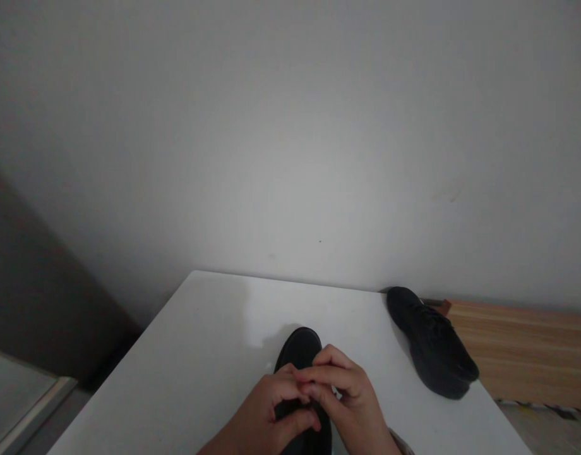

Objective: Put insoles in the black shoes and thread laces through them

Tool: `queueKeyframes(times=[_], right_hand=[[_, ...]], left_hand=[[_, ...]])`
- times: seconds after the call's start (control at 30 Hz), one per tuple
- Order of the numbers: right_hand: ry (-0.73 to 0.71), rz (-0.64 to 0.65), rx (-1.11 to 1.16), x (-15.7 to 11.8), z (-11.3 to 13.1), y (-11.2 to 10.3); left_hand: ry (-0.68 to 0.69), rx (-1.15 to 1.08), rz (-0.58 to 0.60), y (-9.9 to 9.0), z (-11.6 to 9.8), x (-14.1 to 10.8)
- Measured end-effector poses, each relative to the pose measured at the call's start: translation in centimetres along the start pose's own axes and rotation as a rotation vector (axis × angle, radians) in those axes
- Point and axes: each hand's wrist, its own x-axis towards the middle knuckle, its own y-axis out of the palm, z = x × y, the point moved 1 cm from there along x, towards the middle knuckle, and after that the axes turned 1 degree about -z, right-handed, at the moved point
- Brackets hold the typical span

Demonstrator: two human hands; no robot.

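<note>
Currently I have left hand [268, 411] and right hand [352, 395] curled together over near shoe [300, 346], can't tell what they grasp; work there looks midway, far shoe [432, 344] untouched on counter [200, 341].

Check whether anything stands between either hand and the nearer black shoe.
Nothing visible does: the left hand and right hand meet over the nearer black shoe. The other black shoe lies to the right, out of their way.

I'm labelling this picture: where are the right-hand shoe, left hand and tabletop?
Right-hand shoe [437, 342]: head view, its upper.
Left hand [266, 409]: head view, its back.
Tabletop [177, 366]: head view, bare left part.
</note>
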Motion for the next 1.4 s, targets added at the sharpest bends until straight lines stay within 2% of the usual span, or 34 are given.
queueKeyframes(times=[0.27, 0.4, 0.53, 0.63, 0.73, 0.8, 0.93, 1.03, 1.1, 1.23, 1.4], right_hand=[[-0.035, -0.104, 0.052, -1.2, -0.5, -0.7], [-0.047, -0.121, -0.087, -1.6, -0.4, -1.2], [-0.165, -0.172, -0.203, -1.5, 0.1, -1.4], [-0.254, -0.15, -0.253, -1.7, 0.0, -1.8], [-0.259, -0.05, -0.203, -2.4, -0.4, -2.5], [-0.19, -0.002, -0.139, -2.8, -0.8, -3.0], [-0.043, -0.078, -0.113, -3.1, -1.4, -3.1], [-0.05, -0.052, -0.124, -3.0, -1.6, -2.4], [-0.054, -0.047, -0.138, -3.0, -2.0, -2.0], [-0.001, -0.06, -0.181, -3.2, -2.8, -1.3], [0.161, 0.01, -0.012, -2.4, -2.4, -0.4]], left_hand=[[-0.097, -0.138, -0.146, 0.5, 0.1, 0.4], [-0.094, -0.164, -0.185, 0.7, 0.0, 0.9], [-0.115, -0.274, -0.212, 0.6, 0.0, 1.7], [-0.144, -0.325, -0.186, 0.6, 0.2, 1.9], [-0.147, -0.257, -0.166, 0.5, 0.3, 1.6], [-0.03, -0.154, -0.17, 0.4, 0.2, 1.2], [0.376, 0.296, -0.159, 0.4, -0.5, 0.5], [0.577, 0.671, -0.202, 0.6, -0.9, 0.3], [0.683, 0.828, -0.251, 0.7, -1.0, 0.3], [0.827, 0.91, -0.359, 0.8, -0.5, 0.1], [0.883, 0.825, -0.425, 0.3, 0.5, -0.4]])
